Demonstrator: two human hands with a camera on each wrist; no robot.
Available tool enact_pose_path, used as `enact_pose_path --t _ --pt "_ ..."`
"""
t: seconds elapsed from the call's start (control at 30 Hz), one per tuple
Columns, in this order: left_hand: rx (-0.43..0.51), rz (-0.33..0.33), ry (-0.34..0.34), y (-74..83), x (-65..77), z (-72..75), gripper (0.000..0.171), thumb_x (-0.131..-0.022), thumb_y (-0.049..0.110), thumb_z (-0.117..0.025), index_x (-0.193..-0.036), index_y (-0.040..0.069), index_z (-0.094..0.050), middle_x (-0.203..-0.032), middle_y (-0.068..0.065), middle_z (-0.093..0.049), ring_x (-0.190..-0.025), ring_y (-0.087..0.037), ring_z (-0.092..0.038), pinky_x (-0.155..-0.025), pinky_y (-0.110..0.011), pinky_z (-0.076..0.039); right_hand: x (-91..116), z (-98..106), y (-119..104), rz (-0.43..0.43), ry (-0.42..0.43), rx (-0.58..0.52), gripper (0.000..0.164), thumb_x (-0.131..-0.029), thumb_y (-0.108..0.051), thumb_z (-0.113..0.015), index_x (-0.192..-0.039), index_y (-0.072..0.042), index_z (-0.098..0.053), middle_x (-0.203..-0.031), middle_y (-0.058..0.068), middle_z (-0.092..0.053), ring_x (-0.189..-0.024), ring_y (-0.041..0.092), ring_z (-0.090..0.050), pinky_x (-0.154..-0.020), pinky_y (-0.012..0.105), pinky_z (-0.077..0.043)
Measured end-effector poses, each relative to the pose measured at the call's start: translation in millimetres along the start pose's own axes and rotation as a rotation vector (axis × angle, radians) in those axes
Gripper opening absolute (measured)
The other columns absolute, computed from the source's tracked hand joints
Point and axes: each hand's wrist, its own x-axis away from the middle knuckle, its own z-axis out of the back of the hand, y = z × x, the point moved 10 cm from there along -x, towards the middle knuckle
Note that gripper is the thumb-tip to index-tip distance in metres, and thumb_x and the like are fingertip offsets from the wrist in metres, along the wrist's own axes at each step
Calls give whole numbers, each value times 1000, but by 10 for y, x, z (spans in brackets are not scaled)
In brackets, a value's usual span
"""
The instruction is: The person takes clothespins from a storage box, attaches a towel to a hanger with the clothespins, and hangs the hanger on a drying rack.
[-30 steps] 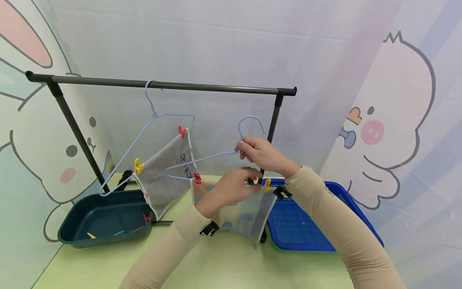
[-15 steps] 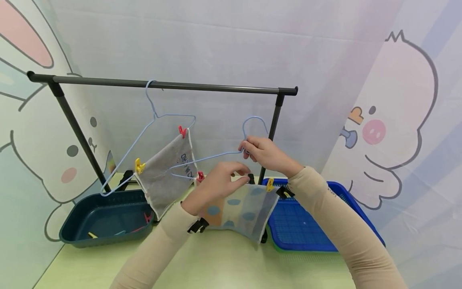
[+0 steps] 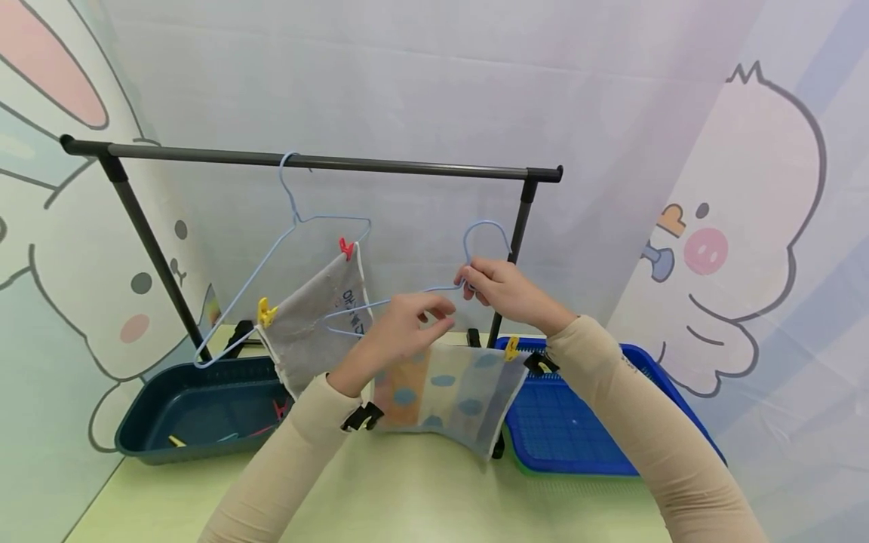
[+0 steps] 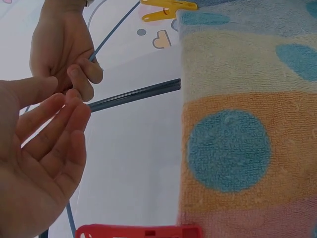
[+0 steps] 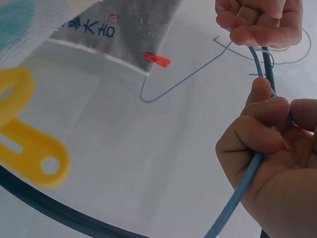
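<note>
My right hand (image 3: 509, 290) grips the neck of a light blue wire hanger (image 3: 487, 223) just below its hook. A dotted, striped towel (image 3: 444, 385) hangs from this hanger, with a yellow clothespin (image 3: 512, 348) at its right corner. In the left wrist view a red clothespin (image 4: 138, 231) shows by the towel's other end; the left hand hides it from the head view. My left hand (image 3: 403, 332) hovers in front of the hanger's wire, fingers loosely bent and holding nothing. Its fingertips are near the right hand.
A second blue hanger (image 3: 251, 275) hangs on the black rack bar (image 3: 407, 167), with a grey cloth (image 3: 315, 324) clipped to it. A dark green basin (image 3: 197, 452) holding several small clothespins stands at left. Blue basket (image 3: 577, 464) stands at right, over something green.
My left hand has drawn back leftward from near the towel's top edge and the yellow clothespin. The right hand, still gripping the hanger, has shifted slightly right.
</note>
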Motion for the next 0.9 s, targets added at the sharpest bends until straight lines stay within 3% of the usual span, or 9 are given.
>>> enact_pose_path --t 0.23,0.47,0.53,0.63,0.77,0.9 --pt "19 -14 70 -14 21 145 14 -89 10 -65 -101 5 -69 -93 -2 -70 -79 -11 -64 -65 -28 -51 28 15 0 -7 1 -7 33 -104 -25 -35 -106 -6 -63 -82 8 -59 -62 30 -45 -62 35 -40" --pt "-10 -7 240 -56 74 455 13 -88 6 -65 -101 5 -70 -85 -2 -69 -73 -9 -62 -62 -25 -50 40 13 10 -9 -4 -8 31 -104 -24 -36 -105 -6 -63 -80 8 -57 -62 25 -44 -62 35 -39" --pt "-32 9 262 -82 90 523 13 -88 6 -65 -100 6 -70 -88 -3 -69 -75 -11 -62 -64 -27 -50 45 11 7 -8 -11 -6 31 -104 -24 -36 -105 -7 -62 -80 7 -57 -63 25 -44 -62 35 -39" --pt "-60 75 209 -151 103 534 17 -90 11 -64 -105 7 -69 -98 -5 -68 -87 -16 -62 -71 -32 -50 52 7 3 -7 -21 -7 30 -104 -25 -36 -105 -9 -63 -82 8 -58 -63 26 -45 -63 36 -40" --pt "-88 189 40 -283 123 408 23 -94 20 -60 -113 9 -66 -106 -4 -65 -93 -17 -60 -75 -36 -49 61 3 0 -4 -26 -2 30 -104 -26 -36 -105 -11 -63 -82 8 -59 -63 26 -44 -63 36 -40" --pt "-20 255 -68 -356 170 305 15 -97 22 -56 -100 14 -67 -76 0 -60 -59 -16 -60 -57 -33 -48 67 4 -24 9 -21 12 30 -104 -26 -37 -104 -11 -63 -81 7 -58 -62 26 -43 -60 35 -39"
